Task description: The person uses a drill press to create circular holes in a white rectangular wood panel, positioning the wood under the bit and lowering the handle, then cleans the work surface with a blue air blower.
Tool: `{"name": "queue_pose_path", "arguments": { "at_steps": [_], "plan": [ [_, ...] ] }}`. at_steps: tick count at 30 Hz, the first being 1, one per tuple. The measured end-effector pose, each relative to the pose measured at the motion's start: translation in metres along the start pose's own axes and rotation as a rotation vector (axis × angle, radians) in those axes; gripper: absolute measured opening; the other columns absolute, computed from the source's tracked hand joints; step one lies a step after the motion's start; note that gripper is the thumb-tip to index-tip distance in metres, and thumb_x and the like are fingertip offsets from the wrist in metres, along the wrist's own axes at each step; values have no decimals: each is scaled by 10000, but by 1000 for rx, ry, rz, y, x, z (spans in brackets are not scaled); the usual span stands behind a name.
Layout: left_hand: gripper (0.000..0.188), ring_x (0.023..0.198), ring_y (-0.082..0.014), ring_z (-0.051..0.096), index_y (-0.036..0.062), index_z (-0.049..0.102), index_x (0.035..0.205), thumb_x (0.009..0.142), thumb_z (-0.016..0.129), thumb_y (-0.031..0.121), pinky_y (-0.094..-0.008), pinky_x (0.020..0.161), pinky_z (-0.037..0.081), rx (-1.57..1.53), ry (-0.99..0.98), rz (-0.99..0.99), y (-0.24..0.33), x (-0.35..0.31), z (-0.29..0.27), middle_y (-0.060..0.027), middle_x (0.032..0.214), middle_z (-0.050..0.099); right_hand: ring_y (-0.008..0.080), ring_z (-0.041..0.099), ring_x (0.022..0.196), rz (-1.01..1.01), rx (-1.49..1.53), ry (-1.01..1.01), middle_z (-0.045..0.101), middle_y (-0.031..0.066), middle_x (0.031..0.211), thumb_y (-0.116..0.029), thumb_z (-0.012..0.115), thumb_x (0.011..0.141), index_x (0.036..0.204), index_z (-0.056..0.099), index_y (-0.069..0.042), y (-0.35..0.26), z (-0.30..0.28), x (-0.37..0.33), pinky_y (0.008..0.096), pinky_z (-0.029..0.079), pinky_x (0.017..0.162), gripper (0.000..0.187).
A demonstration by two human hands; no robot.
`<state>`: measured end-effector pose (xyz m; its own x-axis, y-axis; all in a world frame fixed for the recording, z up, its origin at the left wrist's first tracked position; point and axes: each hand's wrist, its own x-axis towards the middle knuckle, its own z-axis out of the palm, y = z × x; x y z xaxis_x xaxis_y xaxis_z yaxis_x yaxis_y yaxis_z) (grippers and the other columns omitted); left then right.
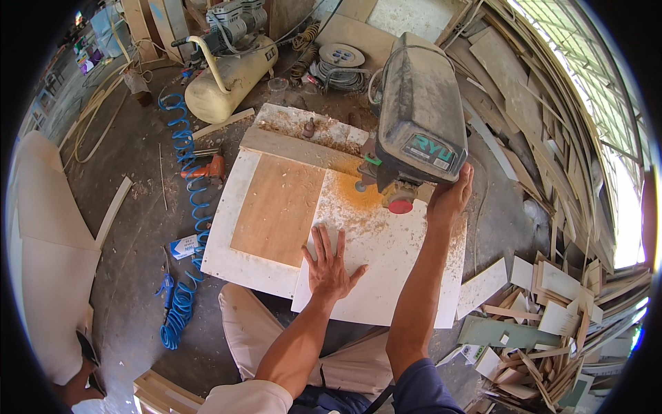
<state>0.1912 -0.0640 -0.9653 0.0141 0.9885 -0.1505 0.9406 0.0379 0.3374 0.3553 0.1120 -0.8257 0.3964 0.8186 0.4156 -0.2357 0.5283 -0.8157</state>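
My left hand [327,264] lies flat with fingers spread on a white board [376,293]. Beside its fingertips, a thin brown wood panel [279,207] rests on the white work surface [224,248]. At the right stands a dusty, dark bench drill press [420,103] with a red round knob [400,206] low on its near side. My right hand [449,196] grips the near right side of the drill press; part of its grip is hidden. A wooden strip [289,147] runs behind the panel, and orange-yellow sawdust [355,193] lies around the drill's working spot.
A cream air compressor [231,79] stands at the far left. A coiled blue hose [181,138] with a blue air gun [165,286] trails along the left floor, near an orange power tool [212,168]. Wood offcuts [538,331] pile up at the right. A cable reel [341,58] sits behind.
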Motion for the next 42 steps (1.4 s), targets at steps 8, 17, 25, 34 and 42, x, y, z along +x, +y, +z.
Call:
{"name": "queue_pose_path", "arguments": {
  "at_steps": [8,17,25,34,42],
  "plan": [
    [1063,1541,-459,-52,122,118,1637,883,451,792,-709,1157,104,11,-5,0,1,1,1,-302,1657,-31,64,494,866,1,-15,-6,546,-14,909,-331,431,1117,981,538,-80,1,-4,0,244,422,873,304],
    [1058,1541,-461,-46,119,125,1636,885,446,792,-709,1155,111,16,0,0,0,0,2,-305,1656,-26,71,485,884,-11,-23,-18,537,-9,920,-340,434,1115,985,529,-82,4,-5,-1,252,413,894,304],
    [1056,1540,-464,-39,115,136,1634,884,462,784,-710,1148,136,16,0,0,1,0,0,-309,1654,-16,77,484,891,-15,-34,-12,533,-4,929,-336,424,1117,993,525,-81,3,-4,-2,257,413,900,302],
    [1055,1540,-463,-27,118,142,1633,882,470,781,-709,1149,135,5,11,1,0,1,1,-307,1654,-12,73,469,875,-26,-45,-24,521,-7,917,-347,415,1120,996,523,-82,1,-2,-4,250,410,890,312],
    [1055,1540,-464,-16,114,163,1628,874,496,773,-711,1150,127,-2,19,2,0,0,0,-305,1653,-1,71,459,884,-25,-164,16,529,-11,926,-369,394,1123,988,532,-83,-2,-1,-7,246,391,902,345]
  ]
}}
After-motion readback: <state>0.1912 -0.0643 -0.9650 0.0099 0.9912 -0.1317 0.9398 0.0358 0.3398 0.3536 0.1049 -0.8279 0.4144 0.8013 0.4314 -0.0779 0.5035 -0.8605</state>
